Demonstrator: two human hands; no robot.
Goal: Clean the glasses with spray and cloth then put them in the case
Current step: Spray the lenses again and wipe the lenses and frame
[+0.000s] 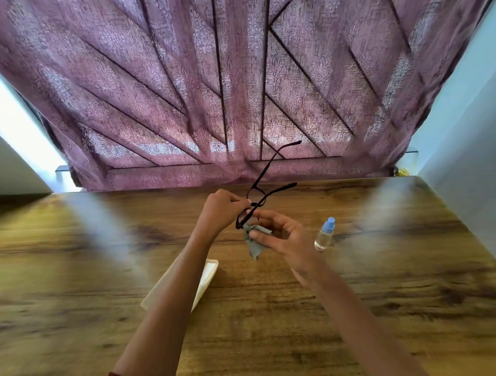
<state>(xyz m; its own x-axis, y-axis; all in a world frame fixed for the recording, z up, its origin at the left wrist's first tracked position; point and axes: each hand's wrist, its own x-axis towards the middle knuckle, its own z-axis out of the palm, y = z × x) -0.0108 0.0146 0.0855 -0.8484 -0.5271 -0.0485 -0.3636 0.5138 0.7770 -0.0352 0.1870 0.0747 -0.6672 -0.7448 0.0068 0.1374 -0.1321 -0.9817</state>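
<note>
Black-framed glasses (265, 188) are held up above the wooden table, their temples unfolded and pointing away toward the curtain. My left hand (221, 212) pinches the frame near the top of a lens. My right hand (279, 236) presses a small grey cloth (254, 242) against the lower lens, and the cloth's corner hangs down below the fingers. A small clear spray bottle (324, 235) with a blue cap stands upright just right of my right hand. The white case (206, 279) lies on the table under my left forearm, partly hidden by it.
The wooden table (349, 306) stretches wide to both sides. A purple patterned curtain (217, 87) hangs over a barred window behind the far edge. Pale walls (476, 141) close in at the right and the left.
</note>
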